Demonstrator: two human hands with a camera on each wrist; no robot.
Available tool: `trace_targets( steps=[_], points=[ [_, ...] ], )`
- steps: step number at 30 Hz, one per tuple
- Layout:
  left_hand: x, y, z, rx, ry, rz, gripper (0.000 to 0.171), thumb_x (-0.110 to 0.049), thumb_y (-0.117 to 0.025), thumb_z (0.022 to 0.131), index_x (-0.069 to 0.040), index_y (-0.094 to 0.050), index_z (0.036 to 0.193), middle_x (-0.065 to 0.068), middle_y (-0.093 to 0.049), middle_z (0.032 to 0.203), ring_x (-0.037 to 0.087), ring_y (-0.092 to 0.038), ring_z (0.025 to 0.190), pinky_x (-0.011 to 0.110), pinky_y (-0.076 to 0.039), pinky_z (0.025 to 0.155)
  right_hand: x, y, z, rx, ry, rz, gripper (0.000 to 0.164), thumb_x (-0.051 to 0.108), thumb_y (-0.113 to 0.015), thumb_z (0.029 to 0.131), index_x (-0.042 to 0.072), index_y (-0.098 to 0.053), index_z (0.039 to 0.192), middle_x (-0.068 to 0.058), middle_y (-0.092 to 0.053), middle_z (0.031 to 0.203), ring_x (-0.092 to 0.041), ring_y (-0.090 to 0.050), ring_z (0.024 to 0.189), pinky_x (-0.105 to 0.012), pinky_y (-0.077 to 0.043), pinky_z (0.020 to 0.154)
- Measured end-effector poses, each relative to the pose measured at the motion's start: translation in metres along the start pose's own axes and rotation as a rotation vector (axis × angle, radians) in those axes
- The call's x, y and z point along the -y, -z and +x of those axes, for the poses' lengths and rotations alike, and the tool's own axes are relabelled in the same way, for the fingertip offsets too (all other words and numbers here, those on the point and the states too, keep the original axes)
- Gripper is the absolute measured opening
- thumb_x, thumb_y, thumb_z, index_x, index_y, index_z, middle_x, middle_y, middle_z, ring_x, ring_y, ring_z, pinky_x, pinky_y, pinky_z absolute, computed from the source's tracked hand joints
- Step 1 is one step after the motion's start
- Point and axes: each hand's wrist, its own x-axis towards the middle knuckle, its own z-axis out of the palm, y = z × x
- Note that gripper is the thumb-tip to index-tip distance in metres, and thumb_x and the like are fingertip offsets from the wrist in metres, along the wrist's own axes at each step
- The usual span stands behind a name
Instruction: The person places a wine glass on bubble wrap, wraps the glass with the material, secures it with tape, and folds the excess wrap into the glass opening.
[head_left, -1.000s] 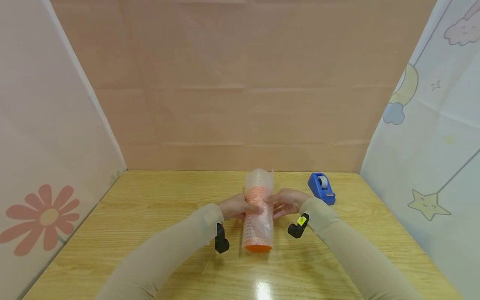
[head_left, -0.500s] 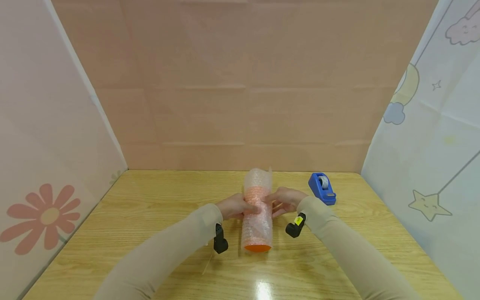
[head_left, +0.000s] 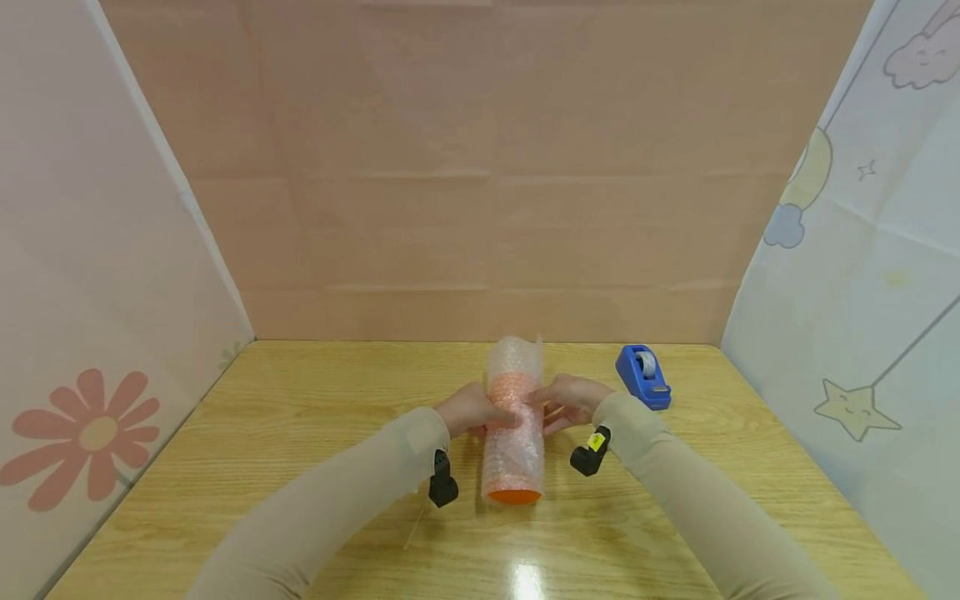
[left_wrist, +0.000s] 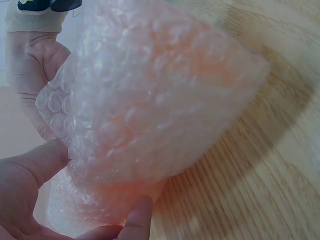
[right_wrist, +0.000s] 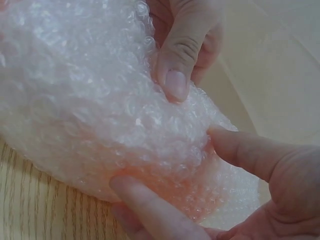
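A bubble-wrapped cylinder [head_left: 513,462] lies on the table, pointing away from me, with orange showing through the wrap and at its near end. My left hand [head_left: 468,408] grips its left side near the middle, thumb over the top. From the right, my right hand [head_left: 573,400] holds it with thumb and fingers spread around the curve. In the left wrist view, a loose corner of bubble wrap [left_wrist: 160,115] stands out over the wood. The right wrist view has both thumbs pressing the wrap [right_wrist: 100,100] close together. The cylinder's underside is hidden.
A blue tape dispenser [head_left: 643,377] with a roll of clear tape stands at the back right. A thin pale strip [head_left: 414,529] lies near the left wrist. A tan panel [head_left: 480,208] rises behind the wooden table [head_left: 337,367], with patterned sheets at both sides.
The wrapped cylinder and my right hand have shifted very slightly left. Both hands keep their hold, and the tape dispenser stays in place.
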Motion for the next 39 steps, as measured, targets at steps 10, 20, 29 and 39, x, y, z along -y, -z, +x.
trace_targets(
  steps=[10,20,29,39],
  points=[
    [-0.0014,-0.0003,-0.0004,-0.015,0.004,0.003,0.042,-0.021,-0.080,0.080,-0.001,-0.058,0.110,0.007,-0.064,0.099,0.018,-0.059,0.083,0.045,-0.052,0.087,0.0008,-0.0007,0.0006,-0.012,-0.018,0.010,0.053,0.018,-0.063,0.094,-0.008,-0.035,0.130,-0.025,-0.052,0.116,-0.028,-0.063,0.091,-0.032,-0.059,0.071],
    [-0.0053,0.0018,0.0010,-0.001,0.032,-0.007,0.045,-0.018,-0.079,0.080,-0.001,-0.055,0.114,0.008,-0.062,0.102,0.019,-0.058,0.084,0.040,-0.052,0.081,0.0023,-0.0011,-0.0010,-0.018,-0.010,-0.004,0.051,0.017,-0.062,0.094,-0.009,-0.036,0.129,-0.024,-0.053,0.114,-0.028,-0.063,0.091,-0.033,-0.059,0.073],
    [-0.0051,0.0034,0.0051,0.032,0.048,-0.040,0.047,-0.015,-0.078,0.081,-0.003,-0.053,0.119,0.007,-0.061,0.102,0.019,-0.056,0.080,0.032,-0.050,0.069,0.0019,-0.0014,-0.0006,-0.011,-0.009,-0.012,0.049,0.017,-0.062,0.094,-0.008,-0.039,0.128,-0.023,-0.053,0.113,-0.028,-0.063,0.091,-0.032,-0.059,0.072],
    [-0.0043,0.0045,0.0091,0.033,0.055,-0.018,0.048,-0.014,-0.079,0.081,-0.005,-0.053,0.120,0.007,-0.061,0.103,0.021,-0.057,0.083,0.033,-0.051,0.069,-0.0008,0.0050,0.0023,0.073,0.019,0.008,0.044,0.017,-0.060,0.096,-0.009,-0.043,0.127,-0.022,-0.055,0.113,-0.028,-0.062,0.093,-0.032,-0.058,0.074]
  ],
)
